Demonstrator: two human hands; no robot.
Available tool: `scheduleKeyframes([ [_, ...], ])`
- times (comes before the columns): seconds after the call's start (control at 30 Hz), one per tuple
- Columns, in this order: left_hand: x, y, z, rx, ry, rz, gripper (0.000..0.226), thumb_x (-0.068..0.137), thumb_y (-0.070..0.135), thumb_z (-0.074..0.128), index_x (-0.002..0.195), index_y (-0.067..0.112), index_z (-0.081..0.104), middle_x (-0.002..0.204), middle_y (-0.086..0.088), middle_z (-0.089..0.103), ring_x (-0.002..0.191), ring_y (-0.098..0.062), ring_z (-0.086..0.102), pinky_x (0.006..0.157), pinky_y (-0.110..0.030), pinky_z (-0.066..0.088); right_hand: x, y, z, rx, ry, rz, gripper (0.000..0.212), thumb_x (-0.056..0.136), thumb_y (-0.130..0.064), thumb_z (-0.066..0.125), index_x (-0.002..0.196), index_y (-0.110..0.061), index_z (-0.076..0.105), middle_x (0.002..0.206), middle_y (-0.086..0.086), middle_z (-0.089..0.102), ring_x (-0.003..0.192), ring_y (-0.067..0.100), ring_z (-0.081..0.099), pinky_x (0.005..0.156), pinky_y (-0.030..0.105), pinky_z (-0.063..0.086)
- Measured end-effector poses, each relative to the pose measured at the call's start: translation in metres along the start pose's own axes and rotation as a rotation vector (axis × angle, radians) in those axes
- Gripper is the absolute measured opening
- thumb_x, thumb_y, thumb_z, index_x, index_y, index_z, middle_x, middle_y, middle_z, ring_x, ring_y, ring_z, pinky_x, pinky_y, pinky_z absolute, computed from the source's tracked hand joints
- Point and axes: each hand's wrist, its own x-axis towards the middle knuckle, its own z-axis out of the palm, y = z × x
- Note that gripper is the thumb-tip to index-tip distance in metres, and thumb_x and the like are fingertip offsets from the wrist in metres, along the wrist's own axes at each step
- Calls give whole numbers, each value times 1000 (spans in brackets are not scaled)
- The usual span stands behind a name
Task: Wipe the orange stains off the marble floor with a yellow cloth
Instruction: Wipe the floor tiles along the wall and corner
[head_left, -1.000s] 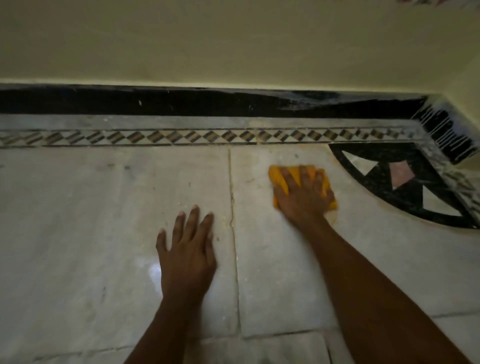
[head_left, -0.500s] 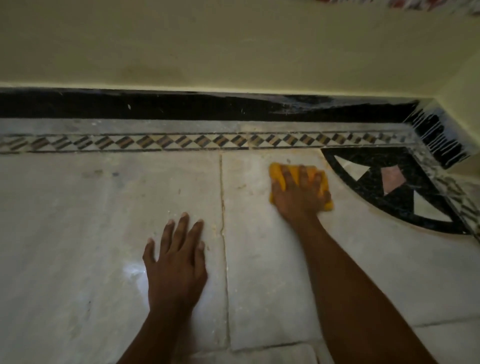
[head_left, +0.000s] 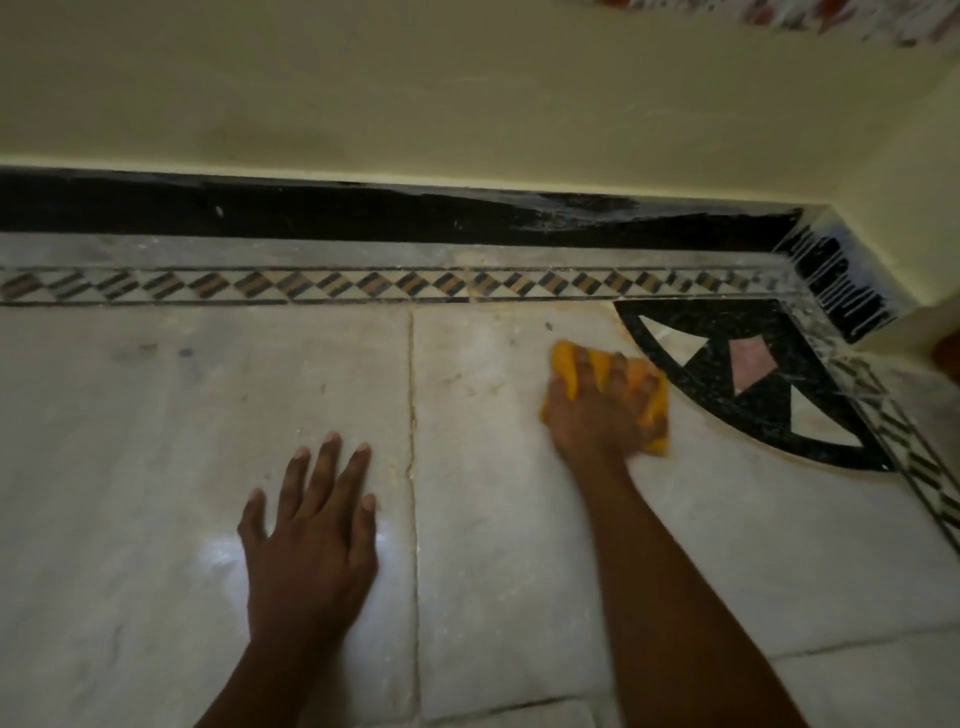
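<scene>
My right hand (head_left: 602, 410) presses a crumpled yellow cloth (head_left: 563, 366) flat against the white marble floor (head_left: 493, 519), fingers spread over it. The cloth lies just left of a black fan-shaped corner inlay (head_left: 727, 395). Faint orange staining (head_left: 412, 410) runs along the joint between two slabs, left of the cloth. Flat on the left slab rests my left hand (head_left: 311, 545), fingers apart, holding nothing.
A patterned diamond border strip (head_left: 311, 285) and a black skirting (head_left: 260, 213) run along the yellow wall (head_left: 415, 93) ahead. The wall turns a corner at the right (head_left: 883, 270). A bright light reflection (head_left: 223, 558) sits on the floor beside my left hand.
My right hand has slid the cloth to the right and a little nearer, closer to the black inlay. My left hand stays planted on the floor.
</scene>
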Motion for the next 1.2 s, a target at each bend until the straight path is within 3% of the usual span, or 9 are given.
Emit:
scheduleKeyframes([
  [0.13,-1,4,-5,-15,15,-23,58,101,55,17,159,52,14,170,22,5,158,-5,4,125,-52,10,-16,-58,9,10,-60,-344,63,101,-67,23,159,-54,4,175,-6,-6,158,39,-15,120,71,-4],
  [0.27,-2,9,-10,-18,-23,-24,59,101,55,17,160,50,14,172,19,6,159,-8,4,125,-53,10,-101,26,19,-59,52,-721,61,98,-70,31,157,-56,24,172,-4,22,159,35,13,120,63,20],
  [0.37,0,4,-8,12,-31,-12,60,102,54,16,161,47,14,172,17,6,160,-10,5,125,-53,9,-70,77,6,-68,114,-475,61,97,-68,29,156,-55,28,172,0,25,158,38,20,118,63,26],
  [0.5,-1,3,-4,21,-12,5,61,101,55,17,161,47,14,172,16,7,160,-11,6,124,-53,9,10,16,-4,75,-40,-63,62,101,-71,20,158,-58,2,175,-9,-4,159,36,-14,120,71,-3],
  [0.73,-4,6,-11,-14,-28,7,61,102,54,17,162,45,14,173,16,6,160,-11,4,126,-56,9,-129,42,22,-54,42,-722,59,102,-67,21,159,-56,13,174,-4,14,160,35,9,120,66,17],
  [0.83,-2,4,-8,-4,-34,23,61,102,53,17,162,44,11,173,15,4,160,-12,3,125,-56,7,-113,97,12,-72,99,-560,58,99,-68,25,156,-56,26,172,-2,24,158,37,21,116,64,28],
  [0.97,-2,2,-3,19,-23,44,61,103,54,14,162,44,8,172,15,1,160,-13,3,125,-56,6,-23,40,2,-2,-9,-167,60,100,-71,18,158,-58,6,175,-9,1,160,36,-9,120,71,3],
  [1.1,-3,0,-3,18,-14,42,61,101,55,13,162,46,8,172,17,2,160,-13,4,124,-55,8,-57,5,20,-4,63,-436,61,100,-66,26,159,-53,22,174,-4,14,160,39,2,120,69,8],
  [1.2,-4,1,-6,-12,-21,51,61,101,57,13,162,47,8,172,17,3,160,-12,4,124,-56,9,-133,71,23,-46,109,-703,59,98,-69,32,156,-56,29,171,-5,26,159,35,17,118,62,24],
])
